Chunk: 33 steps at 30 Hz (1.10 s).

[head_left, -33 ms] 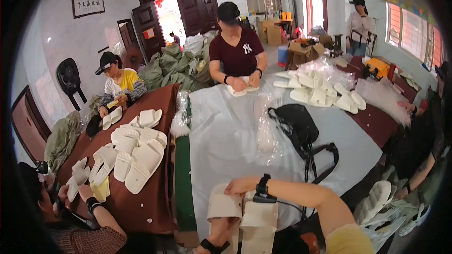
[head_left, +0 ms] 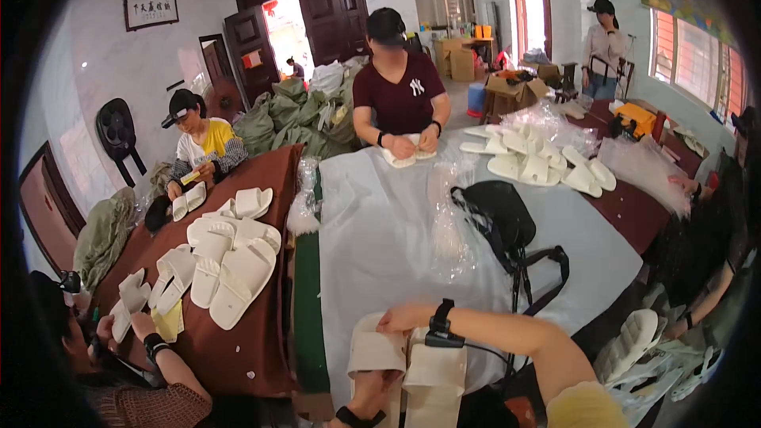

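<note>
A cream slide slipper [head_left: 374, 351] lies toe-away at the near edge of the grey-covered table, in front of me. My left hand [head_left: 374, 391] reaches into its foot opening, under the wide strap, so its fingers are hidden. From the right, my right hand [head_left: 403, 318] comes across and pinches the slipper near its toe end. Close beside it on the right lies a second cream slipper [head_left: 434, 368], untouched by my fingers and partly below my right wrist. A black band with a small cabled device [head_left: 444, 329] sits on that wrist.
A black bag [head_left: 499, 214] with straps and clear plastic wrapping [head_left: 452, 226] lie farther up the table. Cream slippers are piled at the far right [head_left: 531, 154] and on the brown-covered left table [head_left: 238, 261]. Several people handle slippers around the tables.
</note>
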### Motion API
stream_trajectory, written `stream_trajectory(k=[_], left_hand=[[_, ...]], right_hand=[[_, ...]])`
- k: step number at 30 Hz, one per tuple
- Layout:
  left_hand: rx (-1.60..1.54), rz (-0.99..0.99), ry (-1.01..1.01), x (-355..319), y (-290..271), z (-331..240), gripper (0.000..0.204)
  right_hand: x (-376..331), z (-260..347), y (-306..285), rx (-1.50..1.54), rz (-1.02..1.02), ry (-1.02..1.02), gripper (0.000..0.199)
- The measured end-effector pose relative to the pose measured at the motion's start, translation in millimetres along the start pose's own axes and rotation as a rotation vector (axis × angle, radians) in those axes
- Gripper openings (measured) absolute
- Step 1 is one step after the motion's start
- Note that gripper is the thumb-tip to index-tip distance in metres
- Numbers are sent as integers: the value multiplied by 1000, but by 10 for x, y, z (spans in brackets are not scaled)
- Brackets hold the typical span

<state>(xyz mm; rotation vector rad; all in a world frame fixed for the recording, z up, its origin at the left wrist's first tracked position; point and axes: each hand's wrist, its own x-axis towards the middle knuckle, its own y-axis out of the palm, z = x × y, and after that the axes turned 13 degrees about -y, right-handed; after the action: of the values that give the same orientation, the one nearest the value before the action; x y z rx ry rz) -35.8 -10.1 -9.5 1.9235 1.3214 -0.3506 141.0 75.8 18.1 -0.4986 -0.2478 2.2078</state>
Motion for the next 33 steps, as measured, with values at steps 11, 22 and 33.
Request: stream_trajectory(k=[11,22,33], left_hand=[[4,352,12,-801,121,-243,22],[860,59,324,257,-23,-1012,38],[799,-121,327,499,-22,-749,24]], right_hand=[[3,-233,-80,-147,-59,-159,31],[-165,120,134,-250,-478,-510,25],[-10,-109,74,-28,-527,-372,28]])
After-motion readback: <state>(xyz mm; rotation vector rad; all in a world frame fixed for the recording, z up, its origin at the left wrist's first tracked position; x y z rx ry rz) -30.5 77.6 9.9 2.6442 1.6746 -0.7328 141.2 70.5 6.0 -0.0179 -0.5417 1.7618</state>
